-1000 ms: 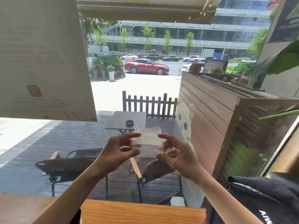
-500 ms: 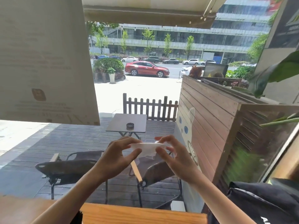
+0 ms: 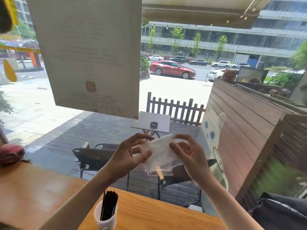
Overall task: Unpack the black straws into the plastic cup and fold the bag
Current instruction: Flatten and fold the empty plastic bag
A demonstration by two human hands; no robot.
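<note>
Above wooden counter (image 3: 157, 211): left hand (image 3: 127, 155), right hand (image 3: 187, 155) pinching clear bag (image 3: 160, 152); folds hard to discern.

Both forearms rise from the bottom edge, the left from 7 o'clock and the right from 5 o'clock, and meet near the middle. The left hand (image 3: 131, 153) and the right hand (image 3: 187, 153) face each other, wrists bent, fingers (image 3: 178, 146) curled, pinching the clear bag (image 3: 162, 156) between them.
</note>
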